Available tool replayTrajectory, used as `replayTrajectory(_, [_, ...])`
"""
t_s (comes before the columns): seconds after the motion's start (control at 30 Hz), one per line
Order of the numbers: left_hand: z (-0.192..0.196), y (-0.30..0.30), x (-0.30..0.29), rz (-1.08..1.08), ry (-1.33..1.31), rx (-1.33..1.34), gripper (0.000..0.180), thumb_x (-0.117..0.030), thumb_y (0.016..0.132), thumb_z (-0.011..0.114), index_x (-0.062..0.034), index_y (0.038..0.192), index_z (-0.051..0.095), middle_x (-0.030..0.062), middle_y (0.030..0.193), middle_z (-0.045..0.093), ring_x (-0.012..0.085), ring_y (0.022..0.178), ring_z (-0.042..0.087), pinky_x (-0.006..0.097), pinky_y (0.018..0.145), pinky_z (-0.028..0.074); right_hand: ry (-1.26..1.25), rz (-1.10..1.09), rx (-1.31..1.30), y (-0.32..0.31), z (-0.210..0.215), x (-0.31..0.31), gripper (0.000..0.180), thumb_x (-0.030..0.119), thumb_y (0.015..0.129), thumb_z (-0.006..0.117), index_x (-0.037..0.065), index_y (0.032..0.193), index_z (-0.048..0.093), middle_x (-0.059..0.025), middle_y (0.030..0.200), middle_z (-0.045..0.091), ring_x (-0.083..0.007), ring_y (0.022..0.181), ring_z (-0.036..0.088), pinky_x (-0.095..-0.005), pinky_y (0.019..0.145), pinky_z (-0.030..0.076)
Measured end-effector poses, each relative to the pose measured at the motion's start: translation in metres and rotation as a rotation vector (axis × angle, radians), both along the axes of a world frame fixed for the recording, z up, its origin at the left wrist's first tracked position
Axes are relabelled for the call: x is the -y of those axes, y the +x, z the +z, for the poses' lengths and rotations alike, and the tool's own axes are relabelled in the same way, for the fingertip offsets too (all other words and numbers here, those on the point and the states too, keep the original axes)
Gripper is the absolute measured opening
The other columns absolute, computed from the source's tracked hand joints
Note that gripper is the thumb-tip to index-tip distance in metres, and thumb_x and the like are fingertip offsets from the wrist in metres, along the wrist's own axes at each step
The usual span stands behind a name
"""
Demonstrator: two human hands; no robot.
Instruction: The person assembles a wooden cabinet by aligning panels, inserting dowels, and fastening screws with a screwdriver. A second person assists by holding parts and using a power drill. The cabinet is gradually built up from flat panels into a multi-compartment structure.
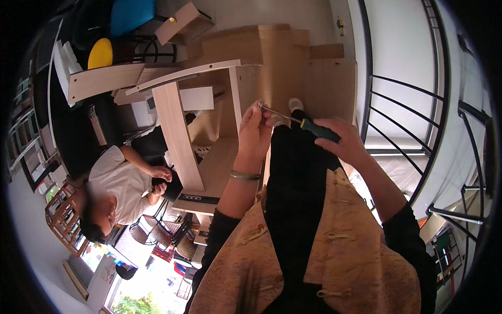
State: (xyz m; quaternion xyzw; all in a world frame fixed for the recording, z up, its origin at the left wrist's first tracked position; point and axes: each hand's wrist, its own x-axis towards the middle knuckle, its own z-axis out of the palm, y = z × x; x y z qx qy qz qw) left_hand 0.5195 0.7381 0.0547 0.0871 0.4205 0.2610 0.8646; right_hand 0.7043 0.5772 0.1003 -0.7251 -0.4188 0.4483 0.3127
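Note:
My right hand [342, 137] is wrapped round the dark green handle of a screwdriver [320, 131] with a yellow collar. Its metal shaft points left and slightly away from me. At the tip of the shaft, my left hand [254, 130] pinches a small metal piece [262, 106], perhaps a screw or bolt; its exact kind is too small to tell. Both hands are raised above the floor, in front of my body. Just left of my left hand stands a partly assembled light wood furniture frame [178, 133] with upright panels and a shelf.
A person in a white shirt [128, 183] sits on the left beyond the frame. Cardboard [280, 57] and wooden boards lie on the floor ahead. A black metal railing [402, 89] runs along the right. A yellow round seat [100, 53] and a blue chair [130, 15] stand far left.

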Motion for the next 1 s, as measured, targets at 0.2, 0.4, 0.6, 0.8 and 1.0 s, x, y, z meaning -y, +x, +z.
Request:
replayTrajectory(0.2, [-0.064, 0.028, -0.019, 0.371, -0.265, -0.020, 0.024, -0.021, 0.092, 0.056, -0.0011, 0.106, 0.054, 0.0060, 0.089, 0.055, 0.0146, 0.075, 0.047, 0.025, 0.063, 0.042, 0.041, 0.098, 0.028, 0.028, -0.074, -0.045, 0.038, 0.030, 0.086, 0.060, 0.009, 0.118, 0.057, -0.0130, 0.106, 0.061, -0.0319, 0.096, 0.059, -0.0406, 0.081, 0.047])
replayTrajectory(0.4, [-0.083, 0.043, -0.036, 0.470, -0.212, 0.170, 0.020, -0.016, 0.095, 0.051, -0.0021, 0.109, 0.054, 0.0074, 0.093, 0.056, 0.0158, 0.075, 0.048, 0.025, 0.063, 0.041, 0.022, 0.162, 0.073, 0.045, -0.101, -0.085, 0.036, 0.031, 0.087, 0.059, 0.013, 0.118, 0.057, -0.0109, 0.101, 0.060, -0.0294, 0.092, 0.060, -0.0399, 0.078, 0.048])
replayTrajectory(0.6, [-0.081, 0.048, -0.038, 0.500, -0.224, 0.172, 0.019, -0.014, 0.094, 0.051, -0.0026, 0.108, 0.055, 0.0078, 0.095, 0.057, 0.0153, 0.075, 0.049, 0.025, 0.062, 0.041, 0.053, 0.204, 0.027, 0.056, -0.105, -0.096, 0.038, 0.032, 0.088, 0.059, 0.015, 0.121, 0.056, -0.0106, 0.102, 0.060, -0.0278, 0.093, 0.060, -0.0387, 0.080, 0.047])
replayTrajectory(0.8, [-0.080, 0.053, -0.042, 0.467, -0.151, 0.135, 0.018, -0.014, 0.092, 0.054, -0.0029, 0.106, 0.056, 0.0064, 0.095, 0.057, 0.0150, 0.074, 0.049, 0.025, 0.062, 0.041, -0.001, 0.193, -0.112, 0.067, -0.110, -0.101, 0.040, 0.032, 0.088, 0.058, 0.012, 0.123, 0.057, -0.0102, 0.096, 0.062, -0.0237, 0.088, 0.060, -0.0364, 0.079, 0.047])
replayTrajectory(1.0, [-0.077, 0.050, -0.040, 0.452, -0.134, 0.078, 0.021, -0.017, 0.093, 0.055, -0.0041, 0.109, 0.055, 0.0032, 0.093, 0.055, 0.0119, 0.074, 0.048, 0.022, 0.062, 0.041, -0.154, 0.175, -0.418, 0.075, -0.108, -0.117, 0.040, 0.029, 0.085, 0.063, 0.007, 0.119, 0.061, -0.0046, 0.087, 0.062, -0.0150, 0.078, 0.057, -0.0303, 0.076, 0.046])
